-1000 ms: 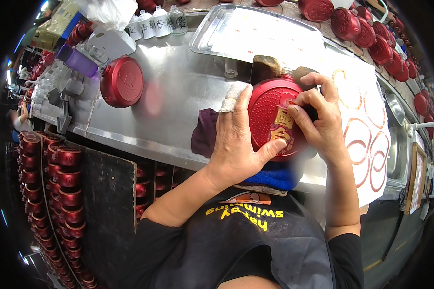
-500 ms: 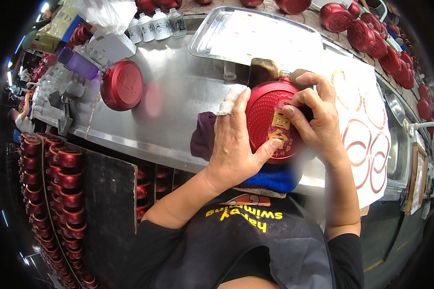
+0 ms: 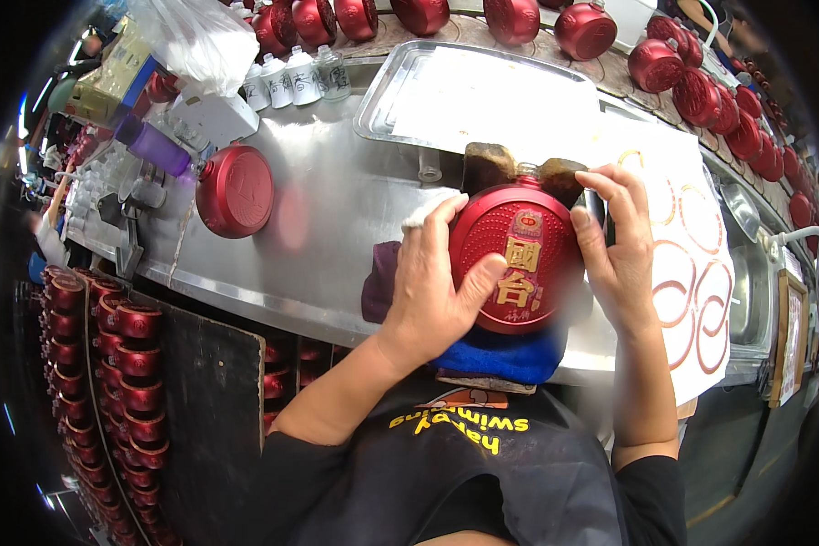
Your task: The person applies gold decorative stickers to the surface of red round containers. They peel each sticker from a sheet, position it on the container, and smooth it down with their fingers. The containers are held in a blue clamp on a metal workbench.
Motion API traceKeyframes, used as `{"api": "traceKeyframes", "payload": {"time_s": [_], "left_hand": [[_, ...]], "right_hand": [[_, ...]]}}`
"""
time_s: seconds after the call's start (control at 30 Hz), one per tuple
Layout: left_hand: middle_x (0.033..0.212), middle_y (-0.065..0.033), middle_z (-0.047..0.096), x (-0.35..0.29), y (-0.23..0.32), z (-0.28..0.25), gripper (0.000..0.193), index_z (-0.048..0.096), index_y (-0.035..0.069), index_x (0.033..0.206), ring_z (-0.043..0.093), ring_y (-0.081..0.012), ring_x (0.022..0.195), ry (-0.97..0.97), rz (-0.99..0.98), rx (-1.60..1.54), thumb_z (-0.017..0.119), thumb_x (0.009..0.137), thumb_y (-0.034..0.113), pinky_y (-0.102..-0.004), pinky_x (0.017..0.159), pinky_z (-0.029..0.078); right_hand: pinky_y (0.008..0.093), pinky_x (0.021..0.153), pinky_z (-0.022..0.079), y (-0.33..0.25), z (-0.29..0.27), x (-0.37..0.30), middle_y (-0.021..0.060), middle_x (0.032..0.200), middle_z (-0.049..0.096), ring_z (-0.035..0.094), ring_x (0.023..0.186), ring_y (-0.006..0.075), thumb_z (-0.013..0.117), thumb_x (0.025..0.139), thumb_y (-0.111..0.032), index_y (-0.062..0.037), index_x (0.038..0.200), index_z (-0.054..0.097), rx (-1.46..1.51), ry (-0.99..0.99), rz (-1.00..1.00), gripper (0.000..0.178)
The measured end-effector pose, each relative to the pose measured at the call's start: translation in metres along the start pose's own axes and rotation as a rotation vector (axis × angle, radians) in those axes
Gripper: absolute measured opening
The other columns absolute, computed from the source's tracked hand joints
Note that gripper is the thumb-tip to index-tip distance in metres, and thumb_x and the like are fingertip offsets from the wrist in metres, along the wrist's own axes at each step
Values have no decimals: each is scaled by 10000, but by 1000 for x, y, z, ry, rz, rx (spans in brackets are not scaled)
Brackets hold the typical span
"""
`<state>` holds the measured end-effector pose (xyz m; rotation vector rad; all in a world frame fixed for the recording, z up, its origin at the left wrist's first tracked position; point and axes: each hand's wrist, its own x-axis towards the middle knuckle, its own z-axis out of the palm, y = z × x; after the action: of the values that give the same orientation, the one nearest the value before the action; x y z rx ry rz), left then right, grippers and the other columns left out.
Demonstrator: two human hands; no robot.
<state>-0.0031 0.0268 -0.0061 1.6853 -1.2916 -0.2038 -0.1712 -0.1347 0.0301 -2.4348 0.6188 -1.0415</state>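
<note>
The left hand (image 3: 432, 296) holds the red flask (image 3: 478, 232) by its left side, its thumb lying on the face and a white wrap (image 3: 423, 211) around one finger. The right hand (image 3: 619, 250) is loosely spread at the flask's upper right edge, thumb and forefinger apart; whether its fingertips touch the rim is hard to tell. The flask's neck points away from the person, between two dark brown blocks (image 3: 488, 168), and a strip of gold characters (image 3: 520, 259) runs down its dotted face. A blue cloth (image 3: 505, 362) lies at its near edge, and a purple cloth (image 3: 381, 289) sits beside the left hand. Farther left on the steel desk (image 3: 332, 209) stands another red flask (image 3: 237, 191). Beyond the hands is a metal tray (image 3: 387, 114) bearing a white sheet (image 3: 482, 100); to the right, white paper (image 3: 680, 238) carries reddish looped strips (image 3: 672, 303). Small white bottles (image 3: 305, 80) stand at the far left, near a purple bottle (image 3: 155, 147).
</note>
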Motion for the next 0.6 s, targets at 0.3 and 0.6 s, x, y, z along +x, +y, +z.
{"api": "traceKeyframes", "payload": {"time_s": [0.3,0.6], "left_hand": [[1040,-193,656,47,4,5,456,629,5,1128,589,-365,1012,-12,20,21,720,967,422,-469,941,451],[1047,-191,648,49,7,7,460,622,12,1113,578,-381,1009,-9,35,110,741,944,423,-466,931,455]], "right_hand": [[434,1053,452,3,11,-24,206,1249,585,570,1200,370,666,1021,-258,23,1309,623,143,-126,174,404],[425,1039,458,5,13,-24,214,1247,588,573,1189,376,644,1037,-288,34,1330,610,118,-126,145,436]]}}
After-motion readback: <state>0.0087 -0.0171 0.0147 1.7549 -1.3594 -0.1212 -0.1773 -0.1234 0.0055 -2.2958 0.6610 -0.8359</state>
